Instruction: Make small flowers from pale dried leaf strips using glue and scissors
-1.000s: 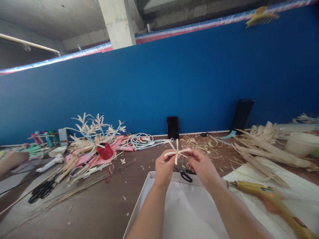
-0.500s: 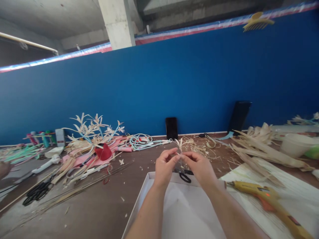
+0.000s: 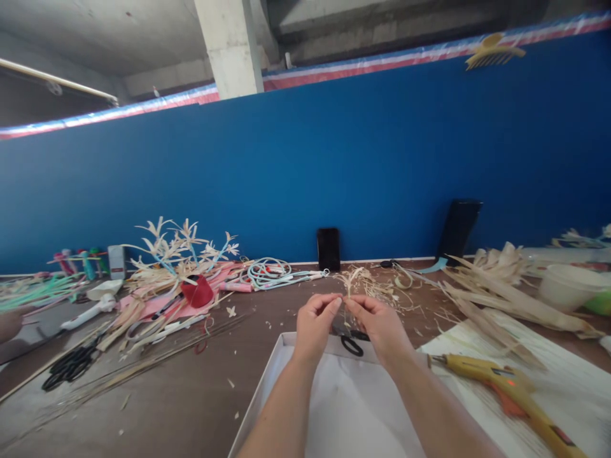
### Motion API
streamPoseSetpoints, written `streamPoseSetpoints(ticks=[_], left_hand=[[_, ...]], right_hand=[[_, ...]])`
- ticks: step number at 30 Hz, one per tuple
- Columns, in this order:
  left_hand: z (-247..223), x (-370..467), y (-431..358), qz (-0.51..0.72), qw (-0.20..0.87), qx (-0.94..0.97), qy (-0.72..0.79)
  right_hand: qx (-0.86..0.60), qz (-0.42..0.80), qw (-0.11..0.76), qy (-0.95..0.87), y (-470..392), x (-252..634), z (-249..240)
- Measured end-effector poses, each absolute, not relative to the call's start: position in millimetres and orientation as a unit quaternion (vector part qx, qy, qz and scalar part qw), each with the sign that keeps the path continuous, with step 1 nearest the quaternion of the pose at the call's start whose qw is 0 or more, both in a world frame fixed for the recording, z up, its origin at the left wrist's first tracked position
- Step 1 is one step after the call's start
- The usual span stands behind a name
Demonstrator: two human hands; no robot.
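A small pale husk flower [image 3: 351, 280] stands upright at the fingertips of both hands, above the far edge of a white box lid [image 3: 286, 343]. My left hand [image 3: 315, 324] pinches its base from the left, thumb against forefinger. From the right, my right hand [image 3: 379, 321] pinches the same base, its fingertips close to the other hand's. Black-handled scissors [image 3: 352, 345] lie just below the hands, partly hidden by them.
A yellow glue gun [image 3: 506, 381] rests on paper at right, near dried husks [image 3: 520, 299] and a white cup [image 3: 568, 286]. Leftward are husk flowers [image 3: 186, 245], a red piece [image 3: 197, 291] and black scissors [image 3: 71, 364]. Another person's hand [image 3: 10, 324] shows at far left.
The fingertips have shifted slightly around the flower's base, and its petals show more spread above them. The view has tilted a little. Both hands stay together.
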State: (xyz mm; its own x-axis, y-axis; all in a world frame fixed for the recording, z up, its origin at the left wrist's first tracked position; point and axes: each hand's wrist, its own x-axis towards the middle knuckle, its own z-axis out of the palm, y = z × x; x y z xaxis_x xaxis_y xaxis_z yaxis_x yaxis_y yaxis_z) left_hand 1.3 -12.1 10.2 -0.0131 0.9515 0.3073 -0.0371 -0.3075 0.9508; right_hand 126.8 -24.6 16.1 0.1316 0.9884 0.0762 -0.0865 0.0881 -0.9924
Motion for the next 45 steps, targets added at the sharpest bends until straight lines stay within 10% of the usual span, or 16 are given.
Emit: streamPoseSetpoints(ticks=[45], left_hand=[[20,3,-18,0.623,0.384,0.541,0.414]], right_hand=[[-0.577,0.232,0.420,-0.661,-35,122,23]])
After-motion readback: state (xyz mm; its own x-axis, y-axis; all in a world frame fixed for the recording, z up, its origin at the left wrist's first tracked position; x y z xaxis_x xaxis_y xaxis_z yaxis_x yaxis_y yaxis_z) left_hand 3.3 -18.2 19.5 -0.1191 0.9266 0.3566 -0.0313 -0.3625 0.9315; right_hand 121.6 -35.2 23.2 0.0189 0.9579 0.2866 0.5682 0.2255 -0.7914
